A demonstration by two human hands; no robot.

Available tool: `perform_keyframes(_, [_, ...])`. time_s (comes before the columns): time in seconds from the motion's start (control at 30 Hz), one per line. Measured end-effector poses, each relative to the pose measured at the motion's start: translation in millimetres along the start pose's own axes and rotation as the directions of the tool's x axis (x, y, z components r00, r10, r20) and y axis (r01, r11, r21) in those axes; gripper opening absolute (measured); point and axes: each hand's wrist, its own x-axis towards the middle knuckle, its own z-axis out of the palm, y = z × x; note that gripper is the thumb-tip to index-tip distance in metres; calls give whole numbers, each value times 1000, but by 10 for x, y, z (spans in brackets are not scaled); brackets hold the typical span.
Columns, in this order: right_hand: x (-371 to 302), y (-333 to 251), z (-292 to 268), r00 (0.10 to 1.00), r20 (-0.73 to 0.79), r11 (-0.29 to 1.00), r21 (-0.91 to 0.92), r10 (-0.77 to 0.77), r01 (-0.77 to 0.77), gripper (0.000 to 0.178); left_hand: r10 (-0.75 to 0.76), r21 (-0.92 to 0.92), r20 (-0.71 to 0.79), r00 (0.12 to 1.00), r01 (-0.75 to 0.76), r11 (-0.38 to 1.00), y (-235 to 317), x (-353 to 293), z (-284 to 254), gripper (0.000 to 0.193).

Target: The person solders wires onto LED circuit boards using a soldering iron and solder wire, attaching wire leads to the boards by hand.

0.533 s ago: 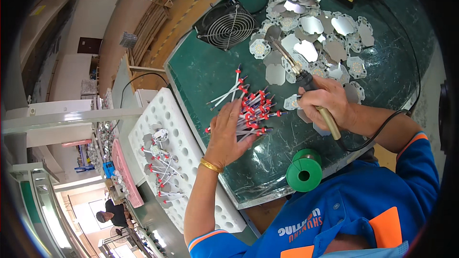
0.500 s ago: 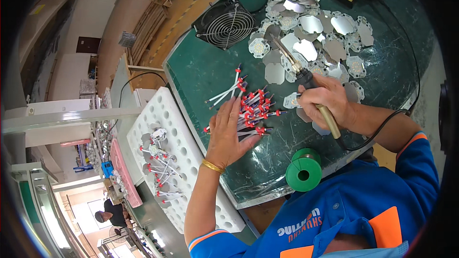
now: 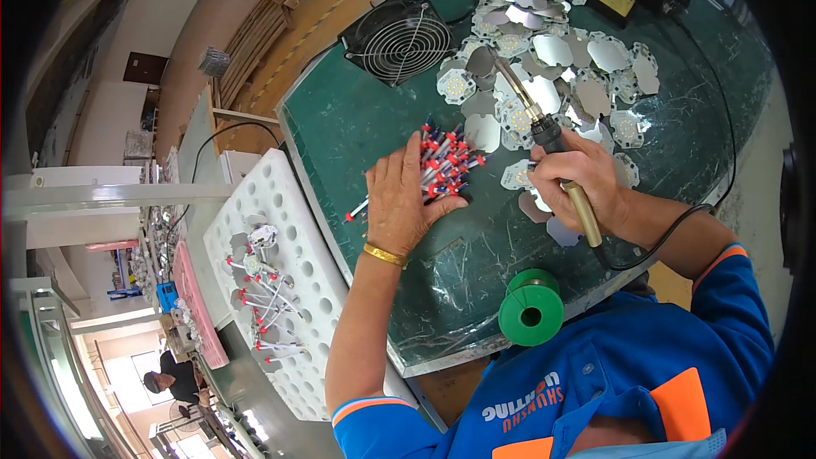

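The left hand (image 3: 399,208), barely shifted from a moment ago, rests with fingers spread on the red-tipped wire bundle (image 3: 446,161), while at 3 o'clock the right hand (image 3: 578,178) keeps its fingers wrapped around the soldering iron (image 3: 544,132), so wire selection appears unfinished.

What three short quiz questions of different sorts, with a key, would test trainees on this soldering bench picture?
1. True or false: the right hand holds the soldering iron.
2. Multiple choice: the left hand rests on a) the green spool, b) the pile of red-tipped wires, c) the fan.
3. Fill in: the green spool stands near the mat's ____ edge, closest to the person.

Key: 1 true; 2 b; 3 front. The small fan sits at the far side of the green mat, with round LED boards spread beside it, and a white perforated tray lies to the left.
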Motion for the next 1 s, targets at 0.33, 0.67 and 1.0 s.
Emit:
perform_keyframes(0.33, [8, -13, -13, 1000, -5, 998, -63, -22, 21, 35, -64, -138, -7, 998, 62, 989, 246, -44, -247, 93])
perform_keyframes(0.67, [-49, -38, 0, 996, 75, 995, 83, 41, -47, 33, -384, -590, -86, 919, 264, 763, 718, -295, -464, 17])
perform_keyframes(1.0, [15, -70, 60, 1000, 3, 1000, -16, -19, 19, 33, -422, -358, -341, 840, 300, 885, 578, -254, -184, 20])
